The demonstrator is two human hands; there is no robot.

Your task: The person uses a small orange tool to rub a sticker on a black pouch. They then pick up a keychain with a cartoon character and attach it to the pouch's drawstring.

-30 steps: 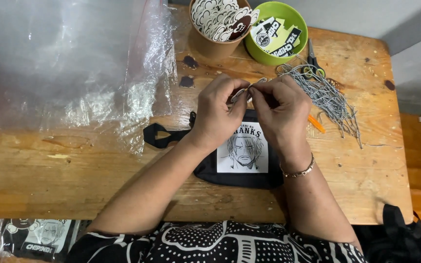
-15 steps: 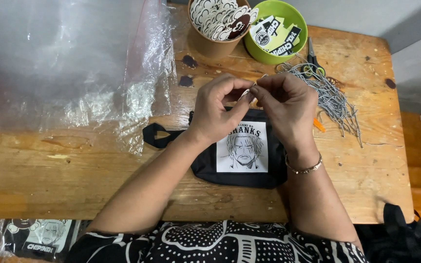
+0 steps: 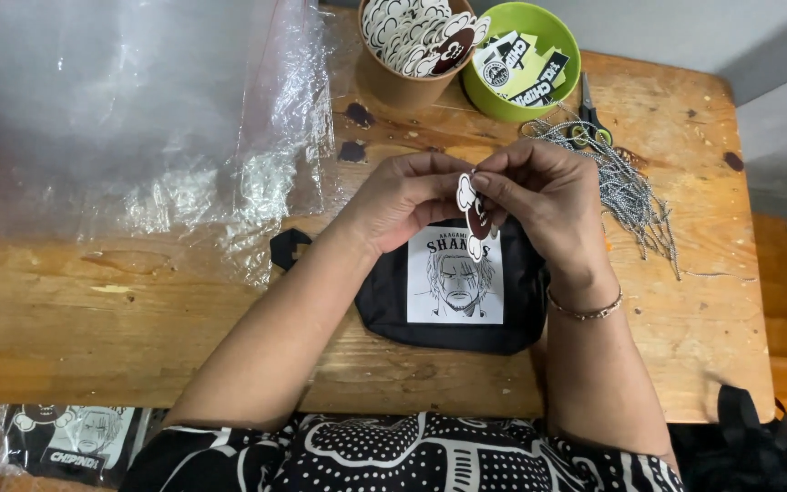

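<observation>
My left hand and my right hand meet above a small black pouch with a white printed portrait panel, lying on the wooden table. Between the fingertips of both hands I pinch a small white and brown cut-out tag that hangs down over the pouch's top edge. A thin bracelet circles my right wrist. The pouch's black strap end sticks out to the left of my left forearm.
A brown cup of cut-out tags and a green bowl of printed labels stand at the back. Scissors and a heap of ball chains lie right. Clear plastic bags cover the left. A packed pouch sits near me.
Both hands have lifted slightly off the pouch, and the white and brown tag now hangs visibly between the fingertips. The pouch stays in place.
</observation>
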